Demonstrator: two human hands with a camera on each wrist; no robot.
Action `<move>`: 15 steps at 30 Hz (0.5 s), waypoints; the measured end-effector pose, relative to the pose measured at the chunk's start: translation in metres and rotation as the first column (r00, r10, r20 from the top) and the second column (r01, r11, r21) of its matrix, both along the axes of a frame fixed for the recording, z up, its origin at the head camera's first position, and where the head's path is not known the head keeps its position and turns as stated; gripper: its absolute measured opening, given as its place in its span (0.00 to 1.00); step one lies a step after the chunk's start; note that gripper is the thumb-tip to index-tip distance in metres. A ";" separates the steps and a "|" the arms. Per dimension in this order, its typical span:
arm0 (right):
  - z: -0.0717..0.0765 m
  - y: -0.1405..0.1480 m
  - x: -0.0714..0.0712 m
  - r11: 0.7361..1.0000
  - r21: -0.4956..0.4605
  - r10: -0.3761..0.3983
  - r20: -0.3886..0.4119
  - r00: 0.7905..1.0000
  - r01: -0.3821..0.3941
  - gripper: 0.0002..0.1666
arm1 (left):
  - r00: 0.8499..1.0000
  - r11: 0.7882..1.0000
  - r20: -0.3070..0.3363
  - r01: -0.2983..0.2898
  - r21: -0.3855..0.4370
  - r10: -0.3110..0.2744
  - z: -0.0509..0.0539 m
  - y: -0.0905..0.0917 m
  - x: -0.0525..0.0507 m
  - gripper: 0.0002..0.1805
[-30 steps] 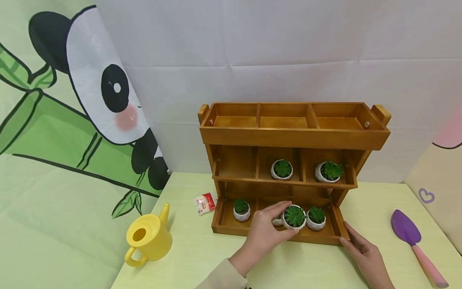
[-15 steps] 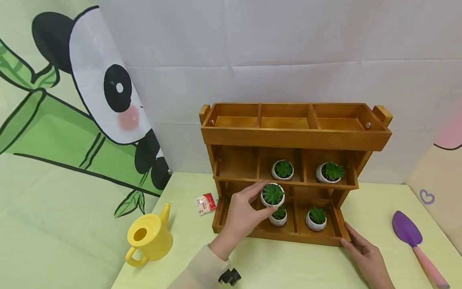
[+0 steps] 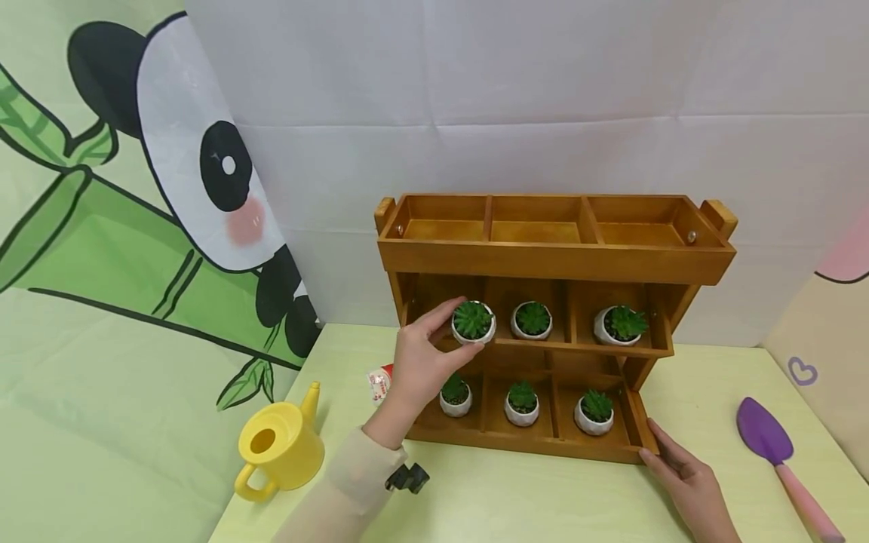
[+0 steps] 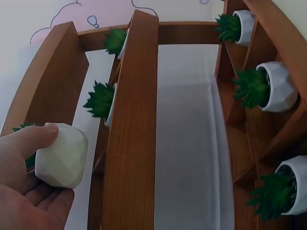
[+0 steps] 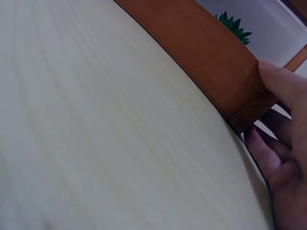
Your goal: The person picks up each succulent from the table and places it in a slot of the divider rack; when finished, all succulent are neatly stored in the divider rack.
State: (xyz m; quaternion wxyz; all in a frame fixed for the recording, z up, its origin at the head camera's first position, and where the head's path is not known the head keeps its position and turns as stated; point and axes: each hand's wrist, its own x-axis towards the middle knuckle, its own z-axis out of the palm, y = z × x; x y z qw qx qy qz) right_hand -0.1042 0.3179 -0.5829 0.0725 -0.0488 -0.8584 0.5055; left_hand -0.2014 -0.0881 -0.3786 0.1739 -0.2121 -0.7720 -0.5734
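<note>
My left hand (image 3: 422, 362) pinches a white faceted pot with a green succulent (image 3: 474, 322) between thumb and fingers. It is held in front of the left compartment of the middle tier of a brown wooden shelf (image 3: 557, 260). From the left wrist view, the held pot (image 4: 62, 155) is seen from its underside, apart from the wood. My right hand (image 3: 692, 483) grips the lower right front corner of the shelf, thumb on the front board (image 5: 201, 57) and fingers at the side. Two potted succulents stand in the middle tier, and three, including a left one (image 3: 455, 396), in the bottom tier.
A yellow watering can (image 3: 281, 445) stands at the left of the pale table (image 3: 529, 501). A small red-and-white packet (image 3: 380, 383) lies partly behind the left wrist. On the right lies a purple trowel with a pink handle (image 3: 781, 460). Three compartments form the top tier.
The left hand has carried the potted succulent up and to the left, from the bottom tier to the middle tier's left side. The right hand stays on the shelf corner.
</note>
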 end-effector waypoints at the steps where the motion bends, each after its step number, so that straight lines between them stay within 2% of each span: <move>1: 0.000 0.000 0.000 1.000 0.001 -0.001 0.004 1.000 0.001 0.37 | 1.000 1.000 -0.003 -0.010 -0.002 0.010 0.000 -0.002 -0.003 0.36; 8: 0.000 0.000 0.000 1.000 0.008 0.004 -0.008 1.000 -0.004 0.37 | 0.994 0.993 -0.018 -0.107 -0.057 0.106 -0.001 -0.012 -0.024 0.35; 15: -0.001 0.001 0.000 1.000 0.011 0.001 -0.006 1.000 -0.001 0.37 | 0.991 0.986 -0.014 -0.136 -0.096 0.135 -0.006 -0.016 -0.039 0.32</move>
